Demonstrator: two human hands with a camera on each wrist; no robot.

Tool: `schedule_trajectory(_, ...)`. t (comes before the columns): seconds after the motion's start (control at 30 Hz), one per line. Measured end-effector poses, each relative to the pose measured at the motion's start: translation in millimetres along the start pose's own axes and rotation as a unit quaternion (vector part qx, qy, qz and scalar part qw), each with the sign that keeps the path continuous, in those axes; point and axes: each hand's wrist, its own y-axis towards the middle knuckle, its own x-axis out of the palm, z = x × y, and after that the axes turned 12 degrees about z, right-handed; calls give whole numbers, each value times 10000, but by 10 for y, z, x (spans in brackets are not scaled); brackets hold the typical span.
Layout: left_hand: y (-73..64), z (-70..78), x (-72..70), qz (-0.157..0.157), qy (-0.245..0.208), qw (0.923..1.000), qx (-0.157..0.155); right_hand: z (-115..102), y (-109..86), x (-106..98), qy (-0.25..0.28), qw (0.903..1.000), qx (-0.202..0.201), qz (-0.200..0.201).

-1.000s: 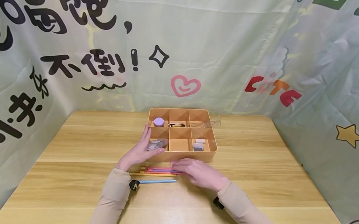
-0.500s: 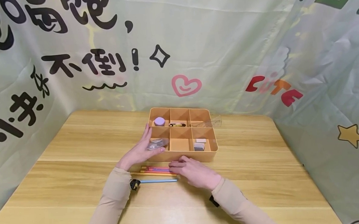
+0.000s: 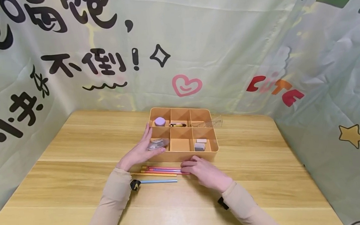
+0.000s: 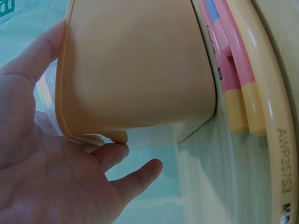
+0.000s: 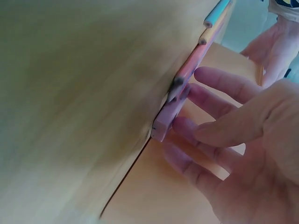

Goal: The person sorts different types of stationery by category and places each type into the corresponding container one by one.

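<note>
My left hand rests on the front left corner of an orange divided organizer, its thumb along the front rim and its fingers spread against the side wall. Several pencils, pink, purple and orange, lie side by side along the organizer's front wall. A blue pencil lies nearer, apart from them. Close to their right ends is my right hand, fingers loosely bent. In the right wrist view its fingertips reach the pencils and a small pinkish-purple block at the organizer's foot; the thumb stays off them.
The organizer's compartments hold a purple round-lidded item, a black-and-yellow item, a clear plastic packet and pale eraser-like blocks. A clear ruler-like piece sticks out past the right wall. A printed cloth hangs behind the table.
My right hand shifted slightly left, then back to the right along the pencils, uncovering more of their right ends. My left hand stays at the organizer's corner.
</note>
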Motion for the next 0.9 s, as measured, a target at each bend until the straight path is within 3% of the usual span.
schedule_trajectory(0.27, -5, -7, -12, 9, -65, 10000, 27, 76, -212, -16, 246, 9982, 475, 264)
schedule_trajectory(0.53, -7, 5, -6, 34, -102, 9999, 49, 100, -323, -41, 116, 9961, 721, 485)
schedule_trajectory(0.77, -6, 5, 1, 30, -108, 9999, 69, 88, -408, -79, -251, 9921, 1178, 363)
schedule_trajectory(0.9, -6, 8, 0, 30, -109, 9999, 57, 103, -431, -70, -231, 9912, 1239, 392)
